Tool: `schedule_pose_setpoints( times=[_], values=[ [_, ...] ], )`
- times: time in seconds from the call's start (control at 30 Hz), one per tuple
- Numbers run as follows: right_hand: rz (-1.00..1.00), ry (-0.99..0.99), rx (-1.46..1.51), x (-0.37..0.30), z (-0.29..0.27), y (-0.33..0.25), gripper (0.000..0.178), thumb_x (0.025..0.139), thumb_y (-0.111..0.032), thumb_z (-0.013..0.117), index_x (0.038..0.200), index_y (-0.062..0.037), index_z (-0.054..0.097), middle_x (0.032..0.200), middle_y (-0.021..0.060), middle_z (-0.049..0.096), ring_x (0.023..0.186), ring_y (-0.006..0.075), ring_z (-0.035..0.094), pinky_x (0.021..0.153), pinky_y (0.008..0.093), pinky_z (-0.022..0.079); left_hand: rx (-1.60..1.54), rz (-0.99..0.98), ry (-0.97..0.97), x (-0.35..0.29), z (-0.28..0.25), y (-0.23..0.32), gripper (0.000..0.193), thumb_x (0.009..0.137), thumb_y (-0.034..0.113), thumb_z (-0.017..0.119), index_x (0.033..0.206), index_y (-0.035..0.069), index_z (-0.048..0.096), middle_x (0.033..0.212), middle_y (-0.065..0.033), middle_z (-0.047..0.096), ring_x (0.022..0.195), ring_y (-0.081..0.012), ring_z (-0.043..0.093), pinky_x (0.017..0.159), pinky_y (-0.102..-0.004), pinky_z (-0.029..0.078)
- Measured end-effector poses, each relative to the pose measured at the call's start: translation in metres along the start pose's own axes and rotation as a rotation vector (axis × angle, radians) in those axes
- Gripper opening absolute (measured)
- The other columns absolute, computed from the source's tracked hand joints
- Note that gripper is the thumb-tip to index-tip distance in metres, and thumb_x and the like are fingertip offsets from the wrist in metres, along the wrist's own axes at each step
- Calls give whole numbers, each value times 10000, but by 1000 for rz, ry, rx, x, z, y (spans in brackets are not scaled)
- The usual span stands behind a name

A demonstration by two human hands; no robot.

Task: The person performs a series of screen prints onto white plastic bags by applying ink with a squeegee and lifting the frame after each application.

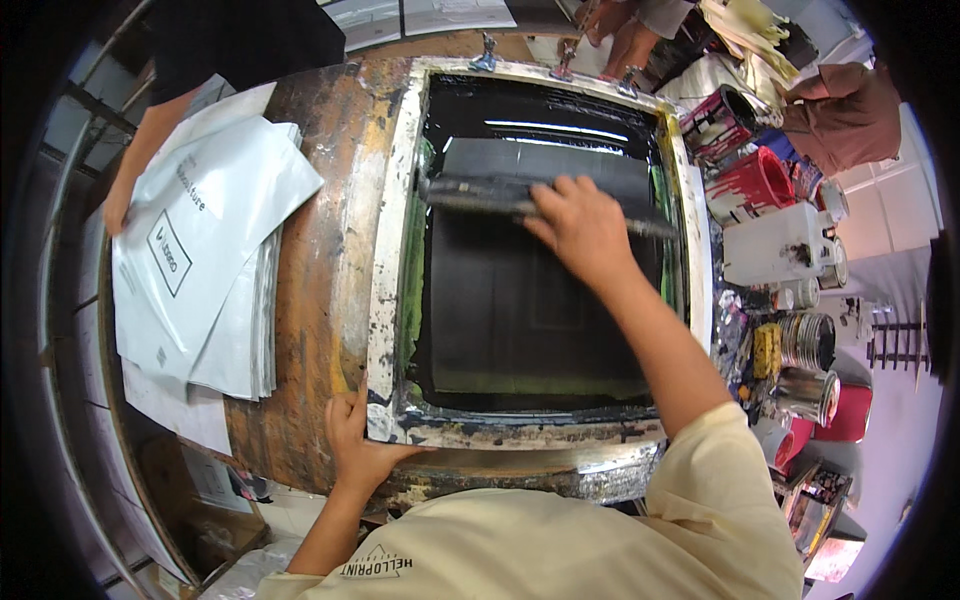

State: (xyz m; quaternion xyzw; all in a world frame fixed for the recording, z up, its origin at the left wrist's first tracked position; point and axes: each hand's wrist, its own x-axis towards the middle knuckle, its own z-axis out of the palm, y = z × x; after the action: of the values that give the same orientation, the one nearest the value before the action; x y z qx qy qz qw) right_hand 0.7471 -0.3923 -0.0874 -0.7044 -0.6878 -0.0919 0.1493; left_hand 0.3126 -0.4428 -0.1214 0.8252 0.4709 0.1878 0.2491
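My right hand point(582, 225) is closed around a long dark squeegee point(480, 200), which lies slightly slanted across the upper part of a printing screen. Black ink covers the mesh point(530, 310), and a lighter rectangle shows through it. The screen's pale, ink-stained wooden frame point(385, 290) surrounds the mesh. At the near left corner of this frame, my left hand point(358, 440) grips the edge, its thumb stretched along the near side. Whatever lies beneath the screen is hidden.
A stack of printed white plastic bags point(200, 260) lies left on the stained wooden table point(310, 230), beside another person's hand point(117, 205). Metal clamps point(486, 52) hold the frame's far side. Ink-smeared cans point(755, 180), a white jug point(770, 245) and tins point(805, 340) crowd the right.
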Motion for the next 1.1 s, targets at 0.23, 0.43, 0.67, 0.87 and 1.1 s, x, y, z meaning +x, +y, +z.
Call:
schedule_pose_setpoints(
  times=[0.23, 0.43, 0.67, 0.87, 1.1],
  values=[
    [-64, -205, 57, 109, -21, 78, 497, 1031, -588, 643, 1036, -98, 730, 961, 177, 755, 977, 422, 722, 852, 552, 563, -113, 17, 72, -4, 2, 7, 1315, 473, 579, 1057, 1544, -21, 588, 1152, -137, 670, 1070, -333, 596, 978, -487, 459],
    [-31, -140, 75, 112, -19, 85, 483, 1027, -578, 653, 1040, -101, 723, 950, 166, 743, 976, 415, 718, 827, 532, 554, -354, 4, 197, -12, 16, 9, 1358, 473, 587, 1055, 1563, -42, 542, 1337, -204, 713, 1138, -395, 640, 1045, -497, 464],
    [-30, -26, -23, 22, -21, 22, 393, 995, -507, 718, 1016, -116, 684, 934, 113, 681, 953, 372, 701, 768, 518, 568, -387, 2, 192, -9, 20, 7, 1330, 487, 523, 1069, 1572, -27, 533, 1348, -214, 711, 1209, -427, 641, 1102, -521, 454],
    [22, -103, 25, -112, -85, -91, 344, 912, -406, 822, 1033, -126, 664, 969, 93, 661, 928, 342, 682, 729, 491, 584, -389, 74, 238, -10, 30, 0, 1247, 558, 471, 1070, 1581, -3, 537, 1300, -209, 724, 1201, -403, 668, 1067, -489, 492],
    [71, -171, 72, -155, -156, -146, 333, 957, -375, 761, 1039, -71, 655, 1011, 136, 644, 956, 334, 674, 752, 466, 594, -711, -5, 219, -1, 18, 22, 1007, 671, 287, 1077, 1487, -39, 586, 1263, -152, 735, 1155, -290, 707, 1023, -417, 543]
  ],
)
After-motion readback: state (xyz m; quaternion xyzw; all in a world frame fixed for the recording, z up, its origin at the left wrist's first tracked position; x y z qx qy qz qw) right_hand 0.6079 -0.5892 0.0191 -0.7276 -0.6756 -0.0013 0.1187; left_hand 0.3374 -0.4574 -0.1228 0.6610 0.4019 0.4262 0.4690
